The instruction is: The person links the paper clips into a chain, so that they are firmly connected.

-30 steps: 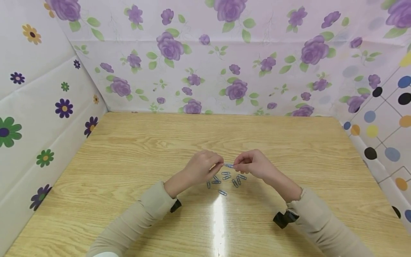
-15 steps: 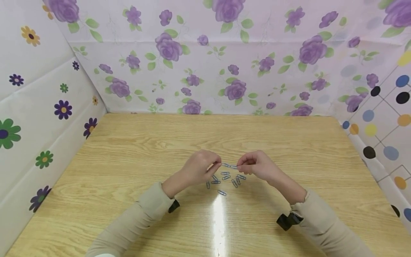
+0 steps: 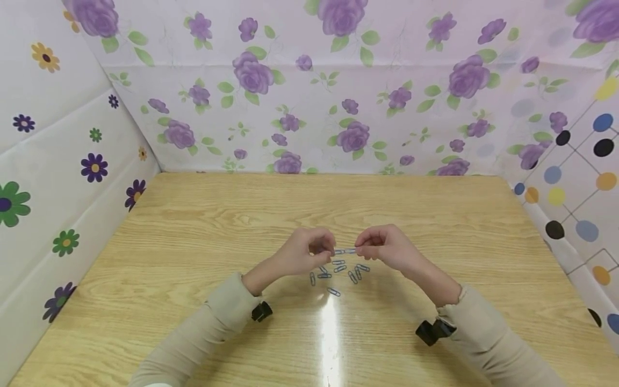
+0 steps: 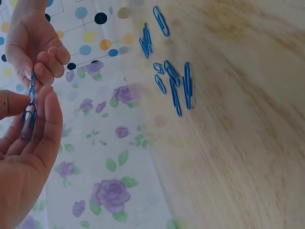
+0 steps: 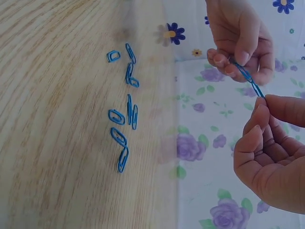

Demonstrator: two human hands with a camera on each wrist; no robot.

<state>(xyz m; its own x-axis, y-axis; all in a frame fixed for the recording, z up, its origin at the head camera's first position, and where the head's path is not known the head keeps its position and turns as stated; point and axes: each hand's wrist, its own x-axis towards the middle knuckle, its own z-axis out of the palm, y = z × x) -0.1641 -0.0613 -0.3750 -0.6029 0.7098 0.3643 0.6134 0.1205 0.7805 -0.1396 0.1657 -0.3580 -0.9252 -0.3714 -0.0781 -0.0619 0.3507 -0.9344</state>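
Observation:
Two linked blue paper clips (image 5: pixel 250 78) stretch in a short line between the hands, above the table. My left hand (image 3: pixel 306 251) holds the clip at the left end between thumb and fingers; in the left wrist view, that clip (image 4: pixel 28 123) lies in front of the curved fingers. My right hand (image 3: pixel 389 250) pinches the other end between thumb and forefinger, its other fingers curled. Below the hands, several loose blue paper clips (image 3: pixel 334 292) lie scattered on the wooden table (image 3: pixel 232 215).
A flowered cloth (image 3: pixel 290 97) stands along the table's far edge. Patterned sheets flank it, daisies (image 3: pixel 94 167) on the left and coloured dots (image 3: pixel 587 231) on the right. Light glares off the tabletop near the front. Each wrist wears a small black camera (image 3: pixel 430 332).
The hands have drawn slightly apart, and more of the two linked clips shows between them. My left hand's fingers have spread from a tight pinch into a looser curve.

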